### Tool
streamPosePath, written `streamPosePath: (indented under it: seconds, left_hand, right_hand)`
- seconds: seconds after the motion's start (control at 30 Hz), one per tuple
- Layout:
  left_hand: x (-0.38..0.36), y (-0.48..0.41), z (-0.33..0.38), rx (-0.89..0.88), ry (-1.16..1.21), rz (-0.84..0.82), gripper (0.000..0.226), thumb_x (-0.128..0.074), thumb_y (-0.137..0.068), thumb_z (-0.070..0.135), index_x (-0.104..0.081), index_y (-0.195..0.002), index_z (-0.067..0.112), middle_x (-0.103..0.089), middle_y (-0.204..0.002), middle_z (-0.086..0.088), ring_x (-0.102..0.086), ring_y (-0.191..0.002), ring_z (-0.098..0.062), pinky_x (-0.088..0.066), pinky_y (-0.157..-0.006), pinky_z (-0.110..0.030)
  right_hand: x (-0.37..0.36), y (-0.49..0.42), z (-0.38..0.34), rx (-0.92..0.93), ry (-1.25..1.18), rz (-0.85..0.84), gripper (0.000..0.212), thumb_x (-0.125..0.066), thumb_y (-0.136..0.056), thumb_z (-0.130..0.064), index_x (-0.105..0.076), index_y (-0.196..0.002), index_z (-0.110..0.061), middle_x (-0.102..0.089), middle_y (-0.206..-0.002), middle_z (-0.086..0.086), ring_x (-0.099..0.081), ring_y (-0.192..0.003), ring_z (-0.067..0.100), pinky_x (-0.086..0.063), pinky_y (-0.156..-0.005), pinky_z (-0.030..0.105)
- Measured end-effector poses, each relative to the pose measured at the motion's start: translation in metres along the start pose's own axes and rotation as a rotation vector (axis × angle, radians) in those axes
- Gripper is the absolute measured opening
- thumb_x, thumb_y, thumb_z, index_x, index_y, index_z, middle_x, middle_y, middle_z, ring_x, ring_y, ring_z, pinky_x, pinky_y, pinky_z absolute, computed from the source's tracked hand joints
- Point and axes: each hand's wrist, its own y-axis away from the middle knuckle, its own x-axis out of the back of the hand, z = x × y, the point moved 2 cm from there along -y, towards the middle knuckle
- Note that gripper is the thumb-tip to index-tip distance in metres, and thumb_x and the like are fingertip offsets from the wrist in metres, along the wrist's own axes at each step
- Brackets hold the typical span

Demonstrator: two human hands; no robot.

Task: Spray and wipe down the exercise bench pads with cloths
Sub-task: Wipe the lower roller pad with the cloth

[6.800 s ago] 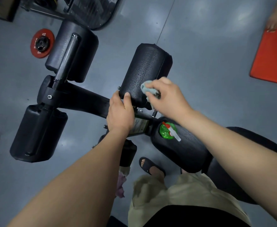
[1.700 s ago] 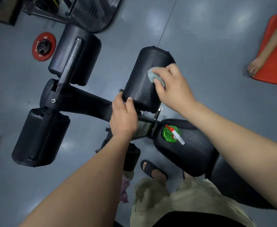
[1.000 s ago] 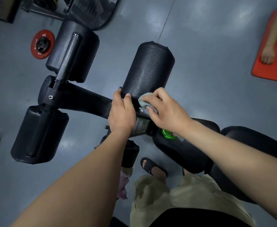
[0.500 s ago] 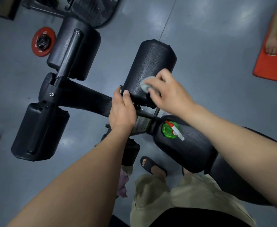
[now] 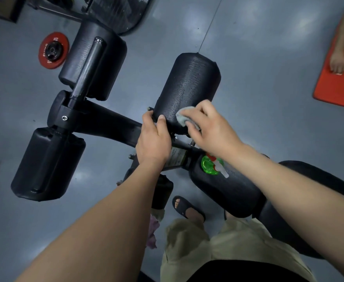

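Right hand (image 5: 209, 129), fingers curled, grips a grey cloth (image 5: 184, 117) pressed against the near end of the black roller pad (image 5: 187, 86). Left hand (image 5: 152, 141) grips the pad's near edge, just beside the cloth. Green spray bottle (image 5: 210, 165) stands on the seat pad (image 5: 228, 192) below the right wrist.

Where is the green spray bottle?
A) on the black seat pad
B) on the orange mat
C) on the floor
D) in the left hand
A: the spray bottle stands on the seat pad; the right hand holds a cloth, the left hand grips the roller pad.
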Motion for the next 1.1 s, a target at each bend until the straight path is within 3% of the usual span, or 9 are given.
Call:
streamPosePath:
  seconds: [0.23, 0.33, 0.47, 0.57, 0.7, 0.83, 0.97, 1.1]
  left_hand:
    - [0.001, 0.001, -0.002, -0.027, 0.021, 0.025, 0.043, -0.028, -0.105, 0.050, -0.043, -0.139, 0.029, -0.055, -0.141, 0.007, -0.058, -0.115, -0.024, -0.041, -0.096, -0.043]
    - [0.001, 0.000, -0.002, -0.044, 0.033, 0.031, 0.042, -0.027, -0.106, 0.049, -0.044, -0.139, 0.028, -0.053, -0.143, 0.007, -0.057, -0.116, -0.024, -0.042, -0.098, -0.044]
    - [0.000, 0.000, -0.002, -0.036, 0.023, 0.025, 0.050, -0.026, -0.107, 0.049, -0.039, -0.151, 0.029, -0.041, -0.156, 0.008, -0.049, -0.133, -0.021, -0.036, -0.109, -0.043]
    - [0.000, -0.001, -0.003, -0.044, 0.017, 0.034, 0.049, -0.026, -0.108, 0.048, -0.041, -0.150, 0.029, -0.041, -0.154, 0.007, -0.049, -0.132, -0.021, -0.035, -0.105, -0.040]
    - [-0.001, 0.000, -0.004, -0.043, 0.024, 0.037, 0.046, -0.027, -0.108, 0.047, -0.044, -0.146, 0.030, -0.043, -0.150, 0.008, -0.052, -0.125, -0.020, -0.034, -0.096, -0.036]
    - [0.000, -0.002, -0.004, -0.032, 0.046, 0.024, 0.044, -0.026, -0.106, 0.049, -0.044, -0.143, 0.033, -0.050, -0.147, 0.008, -0.055, -0.122, -0.021, -0.040, -0.103, -0.043]
    - [-0.001, -0.003, -0.006, -0.021, 0.023, 0.013, 0.042, -0.025, -0.105, 0.051, -0.042, -0.140, 0.036, -0.057, -0.142, 0.007, -0.058, -0.119, -0.024, -0.042, -0.098, -0.043]
    - [0.000, -0.002, -0.004, -0.029, 0.034, 0.013, 0.043, -0.025, -0.105, 0.052, -0.042, -0.141, 0.035, -0.053, -0.145, 0.011, -0.058, -0.118, -0.021, -0.043, -0.101, -0.045]
  right_hand:
    - [0.021, -0.057, 0.029, -0.225, 0.038, 0.248, 0.031, -0.057, -0.095, -0.016, -0.067, -0.124, -0.015, -0.044, -0.101, 0.007, -0.050, -0.085, 0.018, -0.045, -0.079, 0.028]
    - [0.012, -0.035, 0.011, -0.133, 0.033, 0.178, 0.030, -0.059, -0.093, -0.013, -0.068, -0.122, -0.015, -0.045, -0.099, 0.009, -0.051, -0.081, 0.019, -0.046, -0.074, 0.030]
    - [0.001, 0.000, -0.008, 0.046, 0.003, -0.048, 0.029, -0.060, -0.094, -0.013, -0.068, -0.121, -0.018, -0.045, -0.098, 0.009, -0.045, -0.070, 0.017, -0.042, -0.067, 0.026]
    - [0.008, -0.019, 0.002, 0.007, 0.038, 0.035, 0.028, -0.059, -0.093, -0.013, -0.069, -0.118, -0.018, -0.046, -0.098, 0.010, -0.041, -0.070, 0.014, -0.039, -0.065, 0.025]
    - [0.016, -0.048, 0.016, -0.145, 0.064, 0.194, 0.029, -0.057, -0.093, -0.013, -0.069, -0.118, -0.016, -0.047, -0.100, 0.012, -0.044, -0.075, 0.016, -0.048, -0.067, 0.036]
    - [0.004, -0.019, -0.004, -0.016, 0.005, 0.070, 0.028, -0.058, -0.092, -0.011, -0.069, -0.117, -0.016, -0.044, -0.097, 0.010, -0.044, -0.072, 0.015, -0.047, -0.066, 0.031]
    - [0.003, -0.004, -0.013, 0.122, 0.002, -0.112, 0.030, -0.060, -0.090, -0.011, -0.070, -0.117, -0.018, -0.044, -0.095, 0.007, -0.045, -0.071, 0.015, -0.046, -0.065, 0.028]
    - [0.011, -0.036, 0.003, -0.039, 0.069, 0.090, 0.026, -0.059, -0.092, -0.012, -0.071, -0.115, -0.015, -0.048, -0.097, 0.013, -0.048, -0.068, 0.021, -0.046, -0.061, 0.034]
